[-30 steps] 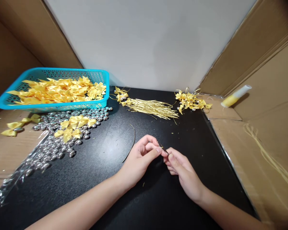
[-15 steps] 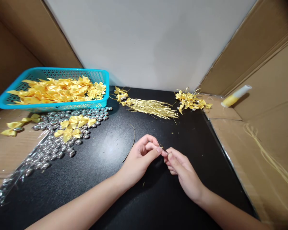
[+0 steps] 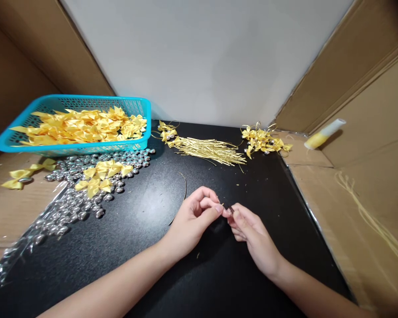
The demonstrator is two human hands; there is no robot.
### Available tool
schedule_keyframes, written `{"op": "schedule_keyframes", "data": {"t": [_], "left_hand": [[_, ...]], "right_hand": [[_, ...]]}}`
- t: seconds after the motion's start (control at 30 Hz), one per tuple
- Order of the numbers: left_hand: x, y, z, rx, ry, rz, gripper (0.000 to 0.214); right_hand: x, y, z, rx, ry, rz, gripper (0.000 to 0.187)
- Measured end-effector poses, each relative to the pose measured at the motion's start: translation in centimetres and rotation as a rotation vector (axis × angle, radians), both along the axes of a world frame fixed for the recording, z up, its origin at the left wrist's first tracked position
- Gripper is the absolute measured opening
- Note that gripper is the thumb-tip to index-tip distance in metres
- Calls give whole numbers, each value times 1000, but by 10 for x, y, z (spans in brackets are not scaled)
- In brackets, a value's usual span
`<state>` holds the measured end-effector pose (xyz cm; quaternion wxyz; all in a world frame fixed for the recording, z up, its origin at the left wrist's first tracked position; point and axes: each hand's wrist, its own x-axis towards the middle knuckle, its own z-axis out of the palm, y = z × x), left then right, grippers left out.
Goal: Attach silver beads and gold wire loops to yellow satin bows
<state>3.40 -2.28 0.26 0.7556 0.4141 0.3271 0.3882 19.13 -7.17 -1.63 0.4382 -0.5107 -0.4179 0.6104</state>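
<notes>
"Where was the thin gold metallic-looking cord (image 3: 222, 204)?"

"Its short end showed at the left hand (image 3: 194, 221), thumb and fingertips pinched together on it. The right hand (image 3: 257, 243) was clamped on a small, slender dark tool (image 3: 231, 210) just beside."

"What could have gone wrong?"

"With the tool so near the left fingertips, a slip might have nicked skin; too light a pinch might have let the cord escape."
</notes>
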Motion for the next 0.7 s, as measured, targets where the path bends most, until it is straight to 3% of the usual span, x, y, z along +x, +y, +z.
{"op": "schedule_keyframes", "data": {"t": [0.07, 0.13, 0.23, 0.33, 0.53, 0.7], "left_hand": [[-4, 3, 0, 21, 18, 41, 17], [-10, 8, 2, 47, 27, 116, 18], [-19, 14, 9, 66, 1, 220, 20], [-25, 17, 16, 67, -45, 269, 24], [-29, 18, 20, 103, -60, 326, 26], [-35, 27, 19, 153, -59, 397, 27]], "right_hand": [[10, 7, 0, 15, -19, -70, 41], [28, 17, -2, 116, -177, -211, 42], [64, 36, -11, 347, -618, -425, 36], [93, 51, -22, 464, -1081, -431, 30], [104, 62, -35, 426, -1301, -498, 24], [103, 62, -34, 373, -1387, -533, 26]]}}
